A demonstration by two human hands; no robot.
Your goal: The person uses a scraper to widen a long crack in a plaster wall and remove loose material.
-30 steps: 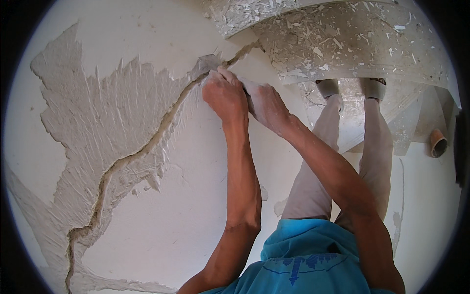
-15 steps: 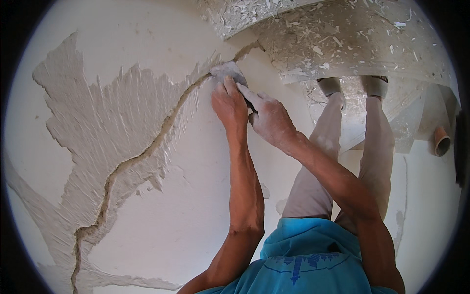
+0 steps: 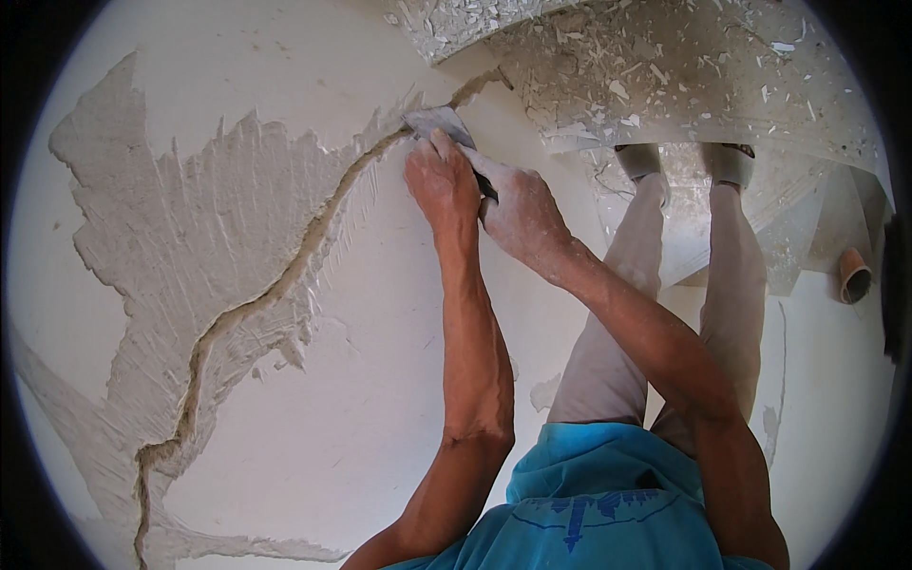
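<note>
A: Where is the scraper [image 3: 440, 121], please, and how is it held?

B: It is at the crack [image 3: 306, 252], which goes from it long toward 7 o'clock and short toward 2 o'clock. The right hand [image 3: 524, 207], between 4 and 5 o'clock of the blade, is closed around the dark handle [image 3: 486, 186]. The left hand [image 3: 443, 176], at 6 o'clock, has bent fingers on the blade; whether its thumb closes too, I cannot tell.

A: What could go wrong?

B: I think a corner of the blade could catch in the crack, because it sits so near. Then a hard push could break more of the rough plaster [image 3: 218, 214] than is wanted. Also, the right hand is white with dust, so its grip could slip, and the left fingers could rub on the wall [image 3: 313, 427].

A: And the feet?

B: The shoes [image 3: 730, 169], about 3 o'clock, are near many chips [image 3: 655, 71], between 2 and 3 o'clock. If one steps on these, perhaps they slide.
</note>
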